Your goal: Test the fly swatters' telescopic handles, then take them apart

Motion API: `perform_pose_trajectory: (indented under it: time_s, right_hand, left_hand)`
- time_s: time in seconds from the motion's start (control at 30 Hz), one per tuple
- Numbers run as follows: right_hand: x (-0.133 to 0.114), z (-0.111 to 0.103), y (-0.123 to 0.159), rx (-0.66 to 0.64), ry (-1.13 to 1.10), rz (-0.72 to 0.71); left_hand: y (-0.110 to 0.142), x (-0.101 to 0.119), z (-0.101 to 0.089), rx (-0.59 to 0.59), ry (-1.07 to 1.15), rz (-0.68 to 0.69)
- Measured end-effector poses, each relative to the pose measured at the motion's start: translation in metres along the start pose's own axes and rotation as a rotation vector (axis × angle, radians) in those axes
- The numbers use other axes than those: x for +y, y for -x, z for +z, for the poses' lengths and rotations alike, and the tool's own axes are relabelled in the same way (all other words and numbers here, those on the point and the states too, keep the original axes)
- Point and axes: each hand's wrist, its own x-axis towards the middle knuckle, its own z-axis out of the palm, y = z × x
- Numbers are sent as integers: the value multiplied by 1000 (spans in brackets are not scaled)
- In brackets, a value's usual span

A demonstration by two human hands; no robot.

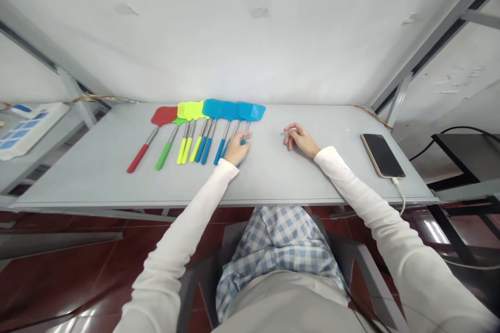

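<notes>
Several telescopic fly swatters lie side by side on the grey table, with their heads pointing away from me and their handles towards me. From left to right, a red swatter comes first, then a green one, several yellow ones and several blue ones. My left hand lies over the rightmost blue swatter, with its fingers closed around the blue handle. To the right of the row, my right hand rests on the tabletop, its fingers loosely curled and holding nothing.
A black smartphone in a gold-edged case lies at the table's right, with a white cable running over the front edge. A white and blue device sits on a lower shelf at left. A white wall stands behind the table, and grey metal framing runs along both sides.
</notes>
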Motion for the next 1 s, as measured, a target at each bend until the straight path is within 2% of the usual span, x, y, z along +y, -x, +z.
perform_pose_trajectory:
  time_s: [0.1,0.2,0.37,0.47,0.6,0.8,0.93,1.0]
  right_hand:
    - [1,-2,0,-25,41,-3]
    - [1,-1,2,-35,119,-29]
    - [-4,4,9,-22,299,-141]
    - [-6,2,10,68,419,-187]
    - [-3,-9,8,180,632,-252]
    - [0,-15,6,166,755,-201]
    - [0,-13,5,133,783,-209]
    - [0,-13,5,127,787,-207]
  left_hand:
    - [14,4,-1,37,-398,128]
    - [28,9,-9,-55,-626,150]
    - [23,1,-28,-286,-760,120]
    - [16,-9,-35,-383,-771,99]
    - [14,-19,-37,-299,-781,55]
    - [12,-28,-46,-210,-801,21]
    - [14,-21,-48,-161,-858,116]
    - [13,-16,-44,-174,-874,181]
